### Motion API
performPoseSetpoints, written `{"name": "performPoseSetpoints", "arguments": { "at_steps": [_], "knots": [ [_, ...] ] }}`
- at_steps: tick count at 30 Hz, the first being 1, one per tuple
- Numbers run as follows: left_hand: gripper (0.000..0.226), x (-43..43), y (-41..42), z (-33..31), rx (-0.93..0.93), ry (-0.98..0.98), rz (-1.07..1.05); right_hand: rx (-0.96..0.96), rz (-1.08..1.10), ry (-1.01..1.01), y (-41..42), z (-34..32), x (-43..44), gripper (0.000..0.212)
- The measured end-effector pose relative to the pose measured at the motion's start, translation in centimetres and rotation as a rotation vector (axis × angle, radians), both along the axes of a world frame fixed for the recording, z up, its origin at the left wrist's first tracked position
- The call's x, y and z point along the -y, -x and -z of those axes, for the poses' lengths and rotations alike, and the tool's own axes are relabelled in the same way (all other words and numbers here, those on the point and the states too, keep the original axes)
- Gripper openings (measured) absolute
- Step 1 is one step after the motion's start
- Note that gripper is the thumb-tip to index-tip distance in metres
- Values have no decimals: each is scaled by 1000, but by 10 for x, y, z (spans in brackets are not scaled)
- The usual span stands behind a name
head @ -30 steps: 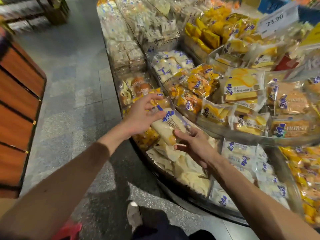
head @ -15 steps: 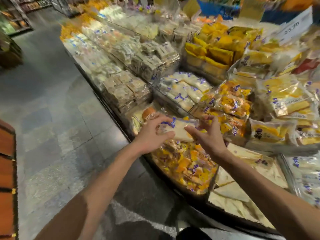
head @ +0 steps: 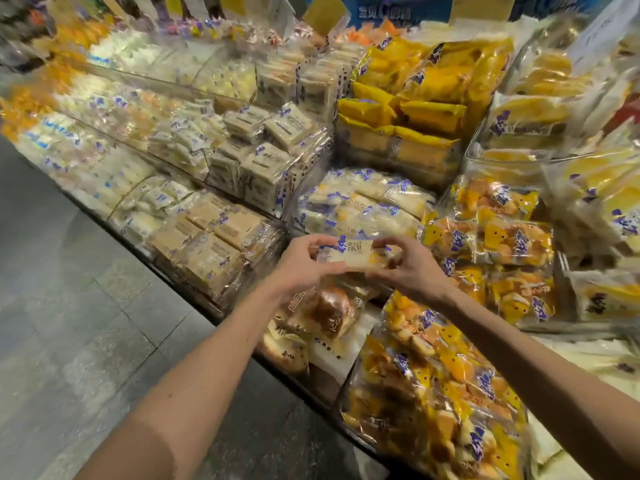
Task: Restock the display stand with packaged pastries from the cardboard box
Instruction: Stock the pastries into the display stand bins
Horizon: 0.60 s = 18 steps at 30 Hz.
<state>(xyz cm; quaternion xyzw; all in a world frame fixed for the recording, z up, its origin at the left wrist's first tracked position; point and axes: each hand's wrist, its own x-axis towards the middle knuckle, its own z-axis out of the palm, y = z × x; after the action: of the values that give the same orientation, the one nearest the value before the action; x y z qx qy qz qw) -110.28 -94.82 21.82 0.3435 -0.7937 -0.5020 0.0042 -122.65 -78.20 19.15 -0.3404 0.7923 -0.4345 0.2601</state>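
Clear-wrapped pale pastry with blue print (head: 349, 252), pinched at either end by left hand (head: 304, 265) and right hand (head: 412, 268), had been carried forward to just short of the heap of matching white packets (head: 360, 206) beyond both hands; placement judged imminent.

Pastry packet (head: 349, 252) farther along stand (head: 207, 299)

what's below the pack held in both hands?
Wrapped brown buns lie below the pack. The left hand and right hand hide the pack's ends and anything beneath them.
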Motion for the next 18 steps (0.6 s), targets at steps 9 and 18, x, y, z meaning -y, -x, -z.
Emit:
{"name": "performPoseSetpoints", "arguments": {
  "at_steps": [9,18],
  "knots": [
    [47,86,86,14,-37,247,219,-206,202,-154,55,8,74,46],
    [58,139,148,39,-111,382,524,-199,462,-346,74,30,128,51]
  ]
}}
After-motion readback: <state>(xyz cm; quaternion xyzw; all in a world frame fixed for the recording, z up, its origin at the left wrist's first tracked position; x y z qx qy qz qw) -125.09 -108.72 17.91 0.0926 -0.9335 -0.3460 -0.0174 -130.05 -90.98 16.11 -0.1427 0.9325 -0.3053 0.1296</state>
